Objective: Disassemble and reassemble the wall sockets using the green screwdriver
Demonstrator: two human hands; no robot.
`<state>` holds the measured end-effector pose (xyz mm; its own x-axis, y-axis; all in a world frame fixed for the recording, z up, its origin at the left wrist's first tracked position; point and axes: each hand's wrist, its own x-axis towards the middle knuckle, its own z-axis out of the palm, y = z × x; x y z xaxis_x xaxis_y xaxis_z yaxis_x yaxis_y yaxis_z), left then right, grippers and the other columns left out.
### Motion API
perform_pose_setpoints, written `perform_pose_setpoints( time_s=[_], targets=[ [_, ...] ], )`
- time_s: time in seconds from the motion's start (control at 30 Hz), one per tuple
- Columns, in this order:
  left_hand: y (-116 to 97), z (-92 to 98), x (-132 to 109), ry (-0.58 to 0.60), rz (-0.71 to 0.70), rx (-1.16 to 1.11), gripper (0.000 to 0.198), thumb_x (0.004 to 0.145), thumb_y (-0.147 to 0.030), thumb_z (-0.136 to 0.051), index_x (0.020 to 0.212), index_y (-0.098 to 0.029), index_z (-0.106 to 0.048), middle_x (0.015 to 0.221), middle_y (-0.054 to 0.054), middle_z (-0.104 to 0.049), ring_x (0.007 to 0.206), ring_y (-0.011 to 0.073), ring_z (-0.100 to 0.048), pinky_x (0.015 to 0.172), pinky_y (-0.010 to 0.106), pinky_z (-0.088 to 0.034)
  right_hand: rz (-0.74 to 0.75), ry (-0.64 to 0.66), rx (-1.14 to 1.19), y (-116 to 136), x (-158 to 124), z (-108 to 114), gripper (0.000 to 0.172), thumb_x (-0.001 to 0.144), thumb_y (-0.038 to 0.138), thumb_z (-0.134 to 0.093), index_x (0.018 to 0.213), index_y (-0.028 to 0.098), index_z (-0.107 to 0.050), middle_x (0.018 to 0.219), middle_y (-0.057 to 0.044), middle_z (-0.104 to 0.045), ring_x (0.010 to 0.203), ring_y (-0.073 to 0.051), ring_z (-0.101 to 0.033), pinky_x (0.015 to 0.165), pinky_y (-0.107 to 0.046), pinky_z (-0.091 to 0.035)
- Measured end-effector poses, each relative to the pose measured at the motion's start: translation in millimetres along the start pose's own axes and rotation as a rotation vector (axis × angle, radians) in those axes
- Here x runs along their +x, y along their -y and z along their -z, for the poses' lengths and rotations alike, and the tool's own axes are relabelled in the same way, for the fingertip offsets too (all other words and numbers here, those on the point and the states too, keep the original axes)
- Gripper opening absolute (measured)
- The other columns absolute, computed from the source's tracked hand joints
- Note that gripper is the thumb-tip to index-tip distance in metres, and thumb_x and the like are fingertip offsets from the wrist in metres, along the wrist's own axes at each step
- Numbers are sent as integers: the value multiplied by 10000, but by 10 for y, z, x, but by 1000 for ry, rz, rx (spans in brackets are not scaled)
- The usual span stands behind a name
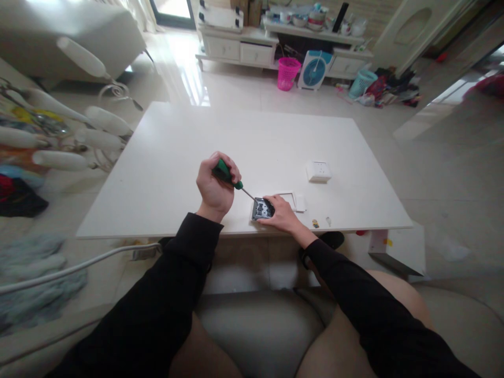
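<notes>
My left hand (217, 186) is wrapped round the green handle of a screwdriver (223, 171). The thin shaft slants down to the right, and its tip meets the upper left edge of a black and grey socket module (261, 209). My right hand (279, 212) grips that module from the right, near the table's front edge. Just behind the right hand lies a white rectangular frame (289, 198), with a small white piece (300, 203) beside it. Farther back on the right sits a white socket box (318, 171).
The white table (169, 157) spans the middle. Near its front edge lie a small yellowish item (315, 223) and a small clear one (328, 221). Beyond stand a pink basket (287, 74), a blue fan (315, 71) and a white cabinet (222, 48). White curved lamp arms (106, 121) are at left.
</notes>
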<state>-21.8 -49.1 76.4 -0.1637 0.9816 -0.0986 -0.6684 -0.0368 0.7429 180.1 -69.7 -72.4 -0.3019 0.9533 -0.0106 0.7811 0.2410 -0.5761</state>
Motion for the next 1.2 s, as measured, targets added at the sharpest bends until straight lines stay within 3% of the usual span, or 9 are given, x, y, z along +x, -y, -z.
perform_pose_setpoints(
  time_s=[0.33, 0.57, 0.77, 1.2],
  targets=[
    [15, 11, 14, 34, -20, -5, 497, 938, -521, -638, 584, -208, -483, 531, -27, -470, 420, 95, -456, 450, 256, -392, -7, 8, 5, 26, 14, 36, 729, 677, 511, -921, 1286, 212, -655, 1201, -93, -654, 1107, -285, -648, 1024, -424, -512],
    [22, 36, 34, 59, -55, 28, 521, 947, -525, -622, 566, -206, -466, 531, -26, -454, 417, 95, -439, 444, 259, -381, 48, 73, -97, 33, -12, 80, 844, 668, 431, -935, 1386, 160, -584, 1258, -142, -639, 1172, -331, -610, 1046, -477, -506],
    [45, 52, 40, 107, -69, 56, 531, 954, -537, -601, 563, -206, -460, 525, -27, -429, 417, 92, -418, 431, 257, -356, 145, -8, -47, 54, -17, 95, 815, 696, 307, -910, 1418, 210, -545, 1299, -118, -589, 1221, -318, -546, 1088, -470, -485],
    [115, 39, -20, 225, -64, 176, 472, 908, -534, -616, 600, -212, -462, 521, -29, -441, 431, 94, -418, 419, 253, -345, 97, -16, -42, 74, -33, 80, 838, 707, 331, -923, 1439, 228, -528, 1295, -106, -571, 1203, -312, -538, 1080, -471, -494]
  ],
)
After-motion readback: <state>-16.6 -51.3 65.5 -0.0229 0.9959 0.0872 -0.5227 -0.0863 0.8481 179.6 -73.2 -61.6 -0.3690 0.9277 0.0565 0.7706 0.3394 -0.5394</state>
